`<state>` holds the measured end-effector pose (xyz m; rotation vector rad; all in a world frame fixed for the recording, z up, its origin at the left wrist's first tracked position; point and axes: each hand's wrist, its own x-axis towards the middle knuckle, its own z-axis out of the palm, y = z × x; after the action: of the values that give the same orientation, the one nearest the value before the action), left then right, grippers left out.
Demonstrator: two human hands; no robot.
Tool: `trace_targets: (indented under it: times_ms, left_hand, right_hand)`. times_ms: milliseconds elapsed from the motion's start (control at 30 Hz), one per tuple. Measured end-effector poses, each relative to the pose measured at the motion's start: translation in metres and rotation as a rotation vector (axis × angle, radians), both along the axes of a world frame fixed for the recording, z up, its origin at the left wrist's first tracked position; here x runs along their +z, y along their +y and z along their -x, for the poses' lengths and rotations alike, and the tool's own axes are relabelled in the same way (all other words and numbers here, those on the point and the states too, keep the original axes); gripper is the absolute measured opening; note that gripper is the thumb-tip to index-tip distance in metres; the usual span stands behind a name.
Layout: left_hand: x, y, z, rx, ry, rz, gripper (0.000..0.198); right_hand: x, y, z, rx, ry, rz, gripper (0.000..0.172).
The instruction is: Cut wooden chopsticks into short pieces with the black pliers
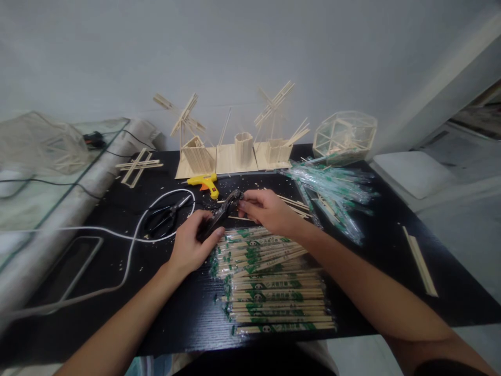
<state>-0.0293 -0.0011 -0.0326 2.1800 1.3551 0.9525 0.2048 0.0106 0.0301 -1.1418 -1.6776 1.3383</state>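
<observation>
two hands on a dark tool above a heap of wrapped chopsticks

i stand by a black table (pixel 391 245); the person's left hand (pixel 191 245) is clenched round the handles of a dark cutting tool (pixel 221 214), held just above the table's middle; the right hand (pixel 266 209) pinches the tool's head with curled fingers, and whether something thin sits under those fingertips is hidden by the fingers themselves; the tool's exact kind is hard to make out, dark against the dark top; just below both hands lies a pile of wrapped chopsticks (pixel 270 282), the left thumb touching its near edge; black scissors (pixel 164 219) lie just left of the hands inside a loop of white cable (pixel 133 235), which runs off blurred to the left; a yellow glue gun (pixel 205 184) lies behind the tool; empty clear wrappers (pixel 332 193) are heaped to the right; stick-built windmill models (pixel 235 151) stand along the wall, their thin blades blurred; both forearms are cut off by the bottom edge.
</observation>
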Motion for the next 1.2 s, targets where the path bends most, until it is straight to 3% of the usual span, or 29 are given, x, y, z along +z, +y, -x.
trace_targets:
  times_ms: [867, 1200]
  left_hand:
    - [0.0034, -0.0018, -0.0023, 0.023, -0.009, 0.077, 0.027]
    - [0.007, -0.0035, -0.0057, 0.072, 0.022, 0.014, 0.028]
  right_hand:
    - [-0.0023, -0.0015, 0.0054, -0.01, 0.09, 0.085, 0.028]
    - [-0.0046, -0.0028, 0.0063, -0.023, 0.149, 0.127, 0.027]
